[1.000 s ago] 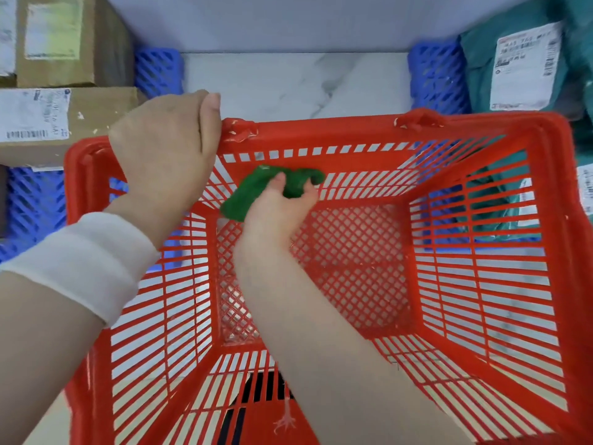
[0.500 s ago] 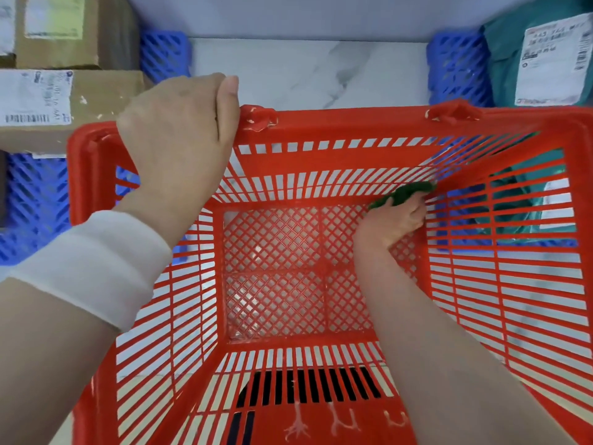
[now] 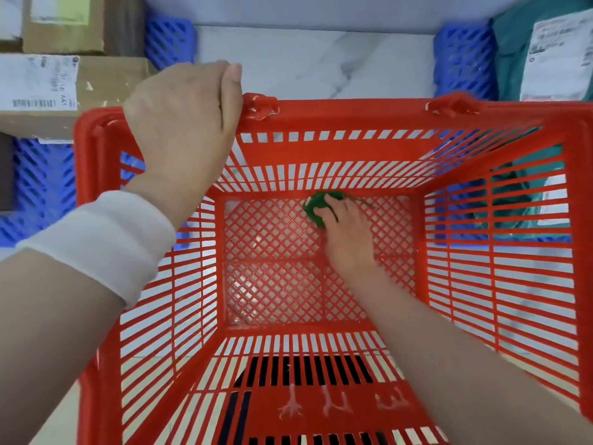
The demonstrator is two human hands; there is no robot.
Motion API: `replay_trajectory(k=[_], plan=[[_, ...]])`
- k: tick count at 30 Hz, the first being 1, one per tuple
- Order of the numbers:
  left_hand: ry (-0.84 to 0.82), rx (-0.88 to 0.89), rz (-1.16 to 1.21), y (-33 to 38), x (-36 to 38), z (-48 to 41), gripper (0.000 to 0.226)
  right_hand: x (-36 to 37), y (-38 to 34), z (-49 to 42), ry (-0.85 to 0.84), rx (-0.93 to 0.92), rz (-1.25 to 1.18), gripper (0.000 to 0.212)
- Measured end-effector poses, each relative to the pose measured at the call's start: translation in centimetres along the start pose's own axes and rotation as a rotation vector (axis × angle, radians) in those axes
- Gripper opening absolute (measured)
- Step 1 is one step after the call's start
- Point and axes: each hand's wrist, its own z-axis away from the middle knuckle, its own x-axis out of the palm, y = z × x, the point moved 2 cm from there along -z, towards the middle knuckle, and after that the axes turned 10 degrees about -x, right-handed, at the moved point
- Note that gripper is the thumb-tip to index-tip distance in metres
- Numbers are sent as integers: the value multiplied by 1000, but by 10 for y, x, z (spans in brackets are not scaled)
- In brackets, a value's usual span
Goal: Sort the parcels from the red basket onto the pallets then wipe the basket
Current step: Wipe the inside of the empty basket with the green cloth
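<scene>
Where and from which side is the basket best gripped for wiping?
The far rim of the basket, from above, as the left hand does: it is a solid band, the walls thin slats, and the opening is free for the cloth.

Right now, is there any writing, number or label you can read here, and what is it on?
Nothing can be read for sure.
Barcode label on the near cardboard box: a barcode and print, too blurred.
Faded label on the far cardboard box: unreadable.
Bag label on the green bag: print too small and blurred.
Basket and cloth: no writing seen.
</scene>
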Motion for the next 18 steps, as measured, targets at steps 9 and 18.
replay_trajectory(k=[9,18], plan=[[-26,-19,-24,-1,2,1,37,0,30,2,118,525,-102,56],[-59,-21,-20,-3,4,0,39,42,-116,-18,-117,-319,-130,62]])
